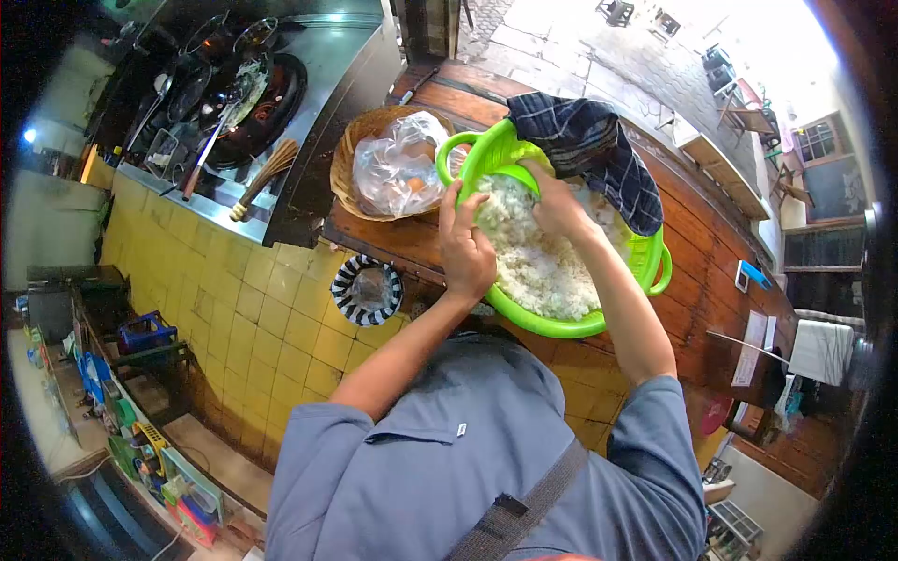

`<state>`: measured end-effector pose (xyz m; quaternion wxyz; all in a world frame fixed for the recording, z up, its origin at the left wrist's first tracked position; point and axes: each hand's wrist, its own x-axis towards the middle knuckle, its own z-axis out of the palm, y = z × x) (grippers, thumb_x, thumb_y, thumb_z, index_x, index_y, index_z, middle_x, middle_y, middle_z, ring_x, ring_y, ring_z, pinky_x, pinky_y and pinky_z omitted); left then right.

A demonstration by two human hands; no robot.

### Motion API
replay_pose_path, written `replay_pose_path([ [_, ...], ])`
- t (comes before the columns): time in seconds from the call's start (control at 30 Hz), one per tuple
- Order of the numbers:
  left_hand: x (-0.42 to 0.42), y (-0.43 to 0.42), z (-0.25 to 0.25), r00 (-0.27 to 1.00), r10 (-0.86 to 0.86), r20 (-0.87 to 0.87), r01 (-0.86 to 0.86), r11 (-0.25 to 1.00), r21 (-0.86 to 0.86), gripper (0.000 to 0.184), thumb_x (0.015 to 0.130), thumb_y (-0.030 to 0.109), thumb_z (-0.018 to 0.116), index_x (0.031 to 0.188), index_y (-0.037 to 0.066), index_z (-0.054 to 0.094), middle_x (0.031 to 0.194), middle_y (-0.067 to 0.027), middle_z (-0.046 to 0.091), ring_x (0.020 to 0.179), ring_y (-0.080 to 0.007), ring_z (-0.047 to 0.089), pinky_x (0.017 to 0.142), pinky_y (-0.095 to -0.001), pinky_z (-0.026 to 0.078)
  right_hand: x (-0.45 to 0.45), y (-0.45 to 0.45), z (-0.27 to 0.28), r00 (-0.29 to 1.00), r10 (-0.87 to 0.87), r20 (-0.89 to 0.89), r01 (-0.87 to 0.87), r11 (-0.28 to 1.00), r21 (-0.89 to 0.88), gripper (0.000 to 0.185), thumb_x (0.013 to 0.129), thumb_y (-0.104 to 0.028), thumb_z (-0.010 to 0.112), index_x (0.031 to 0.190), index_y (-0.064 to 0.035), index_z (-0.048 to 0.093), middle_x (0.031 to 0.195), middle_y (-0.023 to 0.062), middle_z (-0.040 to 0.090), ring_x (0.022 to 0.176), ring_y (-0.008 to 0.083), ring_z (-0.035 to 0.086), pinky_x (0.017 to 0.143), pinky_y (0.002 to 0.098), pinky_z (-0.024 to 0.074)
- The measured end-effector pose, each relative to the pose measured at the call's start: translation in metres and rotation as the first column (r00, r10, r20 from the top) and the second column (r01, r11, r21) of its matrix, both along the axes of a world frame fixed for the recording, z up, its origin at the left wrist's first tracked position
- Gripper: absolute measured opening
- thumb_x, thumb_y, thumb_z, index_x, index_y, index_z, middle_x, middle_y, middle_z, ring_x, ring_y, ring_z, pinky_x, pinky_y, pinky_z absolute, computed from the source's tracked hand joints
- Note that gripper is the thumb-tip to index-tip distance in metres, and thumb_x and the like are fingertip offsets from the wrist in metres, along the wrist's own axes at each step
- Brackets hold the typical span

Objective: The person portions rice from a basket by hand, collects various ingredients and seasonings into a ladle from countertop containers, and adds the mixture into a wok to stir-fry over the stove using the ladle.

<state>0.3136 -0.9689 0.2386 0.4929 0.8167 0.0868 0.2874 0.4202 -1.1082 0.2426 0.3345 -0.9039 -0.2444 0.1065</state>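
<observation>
A bright green plastic basket (552, 327) full of white cooked rice (543, 262) stands on the wooden counter in front of me. My left hand (466, 251) is at its left rim, fingers along the outside and thumb towards the inside, gripping it. Inside the basket, my right hand (558, 204) is closed on the edge of a smaller green piece with a curved rim (514, 174). Its full shape is hidden by rice and hand, so I cannot tell whether it is a bowl or a scoop. A dark checked cloth (585, 140) drapes over the basket's far right rim.
A wicker basket (344, 173) with a clear plastic bag (398, 173) and eggs stands left on the wooden counter (697, 271). A striped bin (367, 292) is below. Further left are a stove with a wok (267, 112) and a whisk brush (267, 178). A phone (742, 278) lies right.
</observation>
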Motion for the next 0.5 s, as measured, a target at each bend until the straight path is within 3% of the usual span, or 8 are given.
replay_pose_path([
  [0.13, -0.004, -0.001, 0.002, 1.000, 0.003, -0.026, -0.003, 1.000, 0.023, 0.041, 0.068, -0.010, 0.040, 0.102, 0.005, 0.057, 0.127, -0.0208, 0.040, 0.118, -0.0388, 0.039, 0.100, -0.0417, 0.031, -0.016, -0.003, 0.009, 0.999, 0.047, -0.024, -0.048, 0.998, -0.035, 0.064, 0.064, 0.007, 0.049, 0.124, -0.0120, 0.038, 0.096, 0.0261, 0.057, 0.093, 0.0399, 0.055, 0.078, 0.0430, 0.0441],
  [0.2, -0.003, -0.002, 0.000, 1.000, 0.007, -0.020, -0.007, 1.000, 0.023, 0.040, 0.068, -0.011, 0.041, 0.101, 0.005, 0.057, 0.128, -0.0205, 0.040, 0.118, -0.0383, 0.039, 0.100, -0.0415, 0.031, -0.023, -0.002, 0.012, 0.990, 0.016, -0.141, -0.028, 0.996, -0.087, 0.066, 0.064, 0.007, 0.045, 0.125, -0.0143, 0.034, 0.097, 0.0268, 0.057, 0.096, 0.0431, 0.053, 0.081, 0.0461, 0.0419],
  [0.37, -0.003, -0.002, -0.002, 1.000, -0.001, -0.015, 0.001, 1.000, 0.031, 0.038, 0.067, -0.011, 0.042, 0.095, 0.007, 0.061, 0.128, -0.0194, 0.040, 0.119, -0.0371, 0.039, 0.100, -0.0402, 0.031, -0.043, -0.007, 0.022, 0.990, -0.028, -0.135, 0.015, 0.996, -0.091, 0.065, 0.063, 0.005, 0.047, 0.124, -0.0148, 0.035, 0.094, 0.0294, 0.056, 0.093, 0.0437, 0.053, 0.080, 0.0466, 0.0421],
  [0.47, -0.003, -0.001, -0.004, 1.000, -0.008, -0.021, 0.008, 1.000, 0.026, 0.036, 0.066, -0.010, 0.044, 0.091, 0.008, 0.063, 0.128, -0.0192, 0.040, 0.119, -0.0370, 0.039, 0.100, -0.0392, 0.032, -0.047, -0.015, 0.012, 0.964, -0.092, -0.250, 0.095, 0.996, 0.000, 0.059, 0.067, 0.004, 0.049, 0.123, -0.0105, 0.040, 0.099, 0.0252, 0.058, 0.096, 0.0356, 0.056, 0.080, 0.0385, 0.0439],
  [0.5, -0.003, 0.000, -0.004, 1.000, -0.014, -0.007, 0.014, 0.999, 0.033, 0.036, 0.066, -0.010, 0.044, 0.091, 0.008, 0.063, 0.128, -0.0192, 0.040, 0.119, -0.0370, 0.039, 0.100, -0.0392, 0.032, -0.049, -0.022, -0.005, 0.940, -0.159, -0.303, 0.203, 0.972, 0.120, 0.059, 0.068, 0.005, 0.045, 0.124, -0.0123, 0.040, 0.099, 0.0207, 0.059, 0.089, 0.0304, 0.058, 0.075, 0.0367, 0.0453],
])
